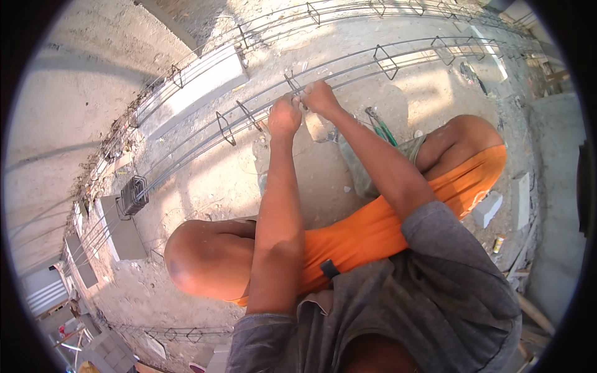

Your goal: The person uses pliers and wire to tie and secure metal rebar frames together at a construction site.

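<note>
Long thin steel bars (348, 73) with square stirrups (385, 62) around them run across in front of me, just above the ground. My left hand (285, 117) is closed at the near bars. Close beside it, my right hand (319, 98) is pinched at the same spot, the fingertips of both hands nearly meeting. A dark stirrup (291, 81) stands right behind them. Whatever the fingers grip is too small and covered to make out. Further left, two more stirrups (226, 128) hang on the bars. Green-handled pliers (384, 128) lie on the ground, right of my right forearm.
A second bar cage (273, 34) runs farther back, past a pale block (205, 87). Bundled stirrups (133, 195) sit on the bars at left, near a grey block (121, 230). White block pieces (488, 208) and a small can (499, 243) lie right of my knee.
</note>
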Demonstrator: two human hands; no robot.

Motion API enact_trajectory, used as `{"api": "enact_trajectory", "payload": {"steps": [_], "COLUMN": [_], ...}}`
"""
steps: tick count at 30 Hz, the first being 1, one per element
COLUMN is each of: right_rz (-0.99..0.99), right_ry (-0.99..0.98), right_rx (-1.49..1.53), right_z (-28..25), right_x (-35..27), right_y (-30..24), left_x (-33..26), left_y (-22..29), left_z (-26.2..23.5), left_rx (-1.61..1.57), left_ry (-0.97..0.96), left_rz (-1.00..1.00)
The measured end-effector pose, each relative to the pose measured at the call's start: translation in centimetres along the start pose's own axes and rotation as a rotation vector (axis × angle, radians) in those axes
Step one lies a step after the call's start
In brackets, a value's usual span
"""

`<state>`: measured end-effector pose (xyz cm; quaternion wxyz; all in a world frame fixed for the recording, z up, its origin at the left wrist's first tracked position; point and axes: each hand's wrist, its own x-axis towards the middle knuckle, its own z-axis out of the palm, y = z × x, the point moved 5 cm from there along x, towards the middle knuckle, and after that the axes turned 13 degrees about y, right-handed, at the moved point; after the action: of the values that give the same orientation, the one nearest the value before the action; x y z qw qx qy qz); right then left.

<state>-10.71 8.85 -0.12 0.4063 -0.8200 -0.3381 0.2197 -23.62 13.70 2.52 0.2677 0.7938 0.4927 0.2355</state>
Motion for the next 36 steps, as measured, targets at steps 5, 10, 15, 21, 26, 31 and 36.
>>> {"api": "enact_trajectory", "payload": {"steps": [5,10,15,21,26,31,36], "right_rz": [0.210,0.327,0.362,0.271,0.068,0.195,0.186], "right_ry": [-0.139,-0.217,-0.245,-0.036,0.112,0.116,0.189], "right_rx": [0.526,0.487,0.237,0.004,0.016,0.154,0.204], "right_z": [-2.6,-4.4,-1.0,2.8,2.8,3.8,3.3], "right_x": [-2.1,-7.0,-11.4,-10.4,-8.5,-7.3,-6.5], "right_y": [2.4,1.7,4.9,7.8,7.4,6.1,6.2], "left_x": [0.9,2.7,4.5,4.4,4.6,4.7,3.8], "left_y": [1.1,-1.6,-2.1,-1.3,-2.1,-3.4,-2.2], "left_z": [-0.3,-0.5,0.3,0.8,1.2,1.3,1.3], "left_rx": [0.008,-0.086,-0.173,-0.049,-0.055,0.000,-0.067], "left_ry": [0.057,-0.059,-0.193,-0.188,-0.129,-0.054,-0.158], "left_rz": [0.043,0.030,-0.082,-0.079,-0.035,-0.001,-0.064]}}
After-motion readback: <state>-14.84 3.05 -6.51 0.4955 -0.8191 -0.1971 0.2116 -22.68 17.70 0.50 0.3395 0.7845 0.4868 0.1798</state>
